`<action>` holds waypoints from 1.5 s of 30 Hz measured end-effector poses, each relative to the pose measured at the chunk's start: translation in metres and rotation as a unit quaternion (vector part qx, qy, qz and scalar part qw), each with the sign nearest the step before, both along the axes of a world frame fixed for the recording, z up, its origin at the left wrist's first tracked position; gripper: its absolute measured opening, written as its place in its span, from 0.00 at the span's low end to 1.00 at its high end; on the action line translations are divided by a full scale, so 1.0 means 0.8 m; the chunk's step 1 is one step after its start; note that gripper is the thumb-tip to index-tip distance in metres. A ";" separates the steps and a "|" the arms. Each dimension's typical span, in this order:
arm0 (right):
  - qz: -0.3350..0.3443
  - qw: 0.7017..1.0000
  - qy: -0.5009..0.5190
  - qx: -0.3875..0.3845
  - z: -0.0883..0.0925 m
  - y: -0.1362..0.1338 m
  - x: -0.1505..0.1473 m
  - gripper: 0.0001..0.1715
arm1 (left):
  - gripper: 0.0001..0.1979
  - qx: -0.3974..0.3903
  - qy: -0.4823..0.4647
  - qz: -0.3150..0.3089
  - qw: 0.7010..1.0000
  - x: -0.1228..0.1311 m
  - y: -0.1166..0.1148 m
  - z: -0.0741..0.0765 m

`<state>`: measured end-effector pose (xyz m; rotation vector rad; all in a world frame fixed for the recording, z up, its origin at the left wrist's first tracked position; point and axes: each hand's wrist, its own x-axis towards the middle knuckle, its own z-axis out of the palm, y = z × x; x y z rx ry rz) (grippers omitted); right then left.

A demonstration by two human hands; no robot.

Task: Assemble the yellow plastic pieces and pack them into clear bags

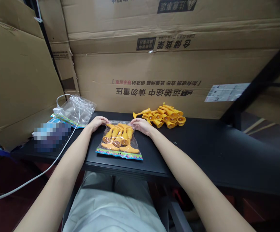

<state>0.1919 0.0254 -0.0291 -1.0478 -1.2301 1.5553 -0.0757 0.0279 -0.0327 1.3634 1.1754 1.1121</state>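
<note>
A clear plastic bag [119, 140] with several orange plastic pieces inside lies on the black table, its colourful printed edge toward me. My left hand [98, 123] pinches the bag's far left corner, fingers pressed together. At the far right corner, my right hand [142, 125] grips the bag in the same way. Beyond my right hand sits a pile of loose orange pieces [165, 116], cup-shaped at one end.
Clear bags [78, 109] lie at the back left beside a white charger [58, 111] and its cable [69, 141]. A blurred box [51, 133] is near them. Cardboard [140, 67] stands behind the black table [202, 145].
</note>
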 end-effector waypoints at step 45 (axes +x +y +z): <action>-0.088 0.905 -0.168 0.381 0.024 0.000 -0.001 0.23 | 0.15 0.487 0.334 0.033 0.807 0.053 -0.023 -0.004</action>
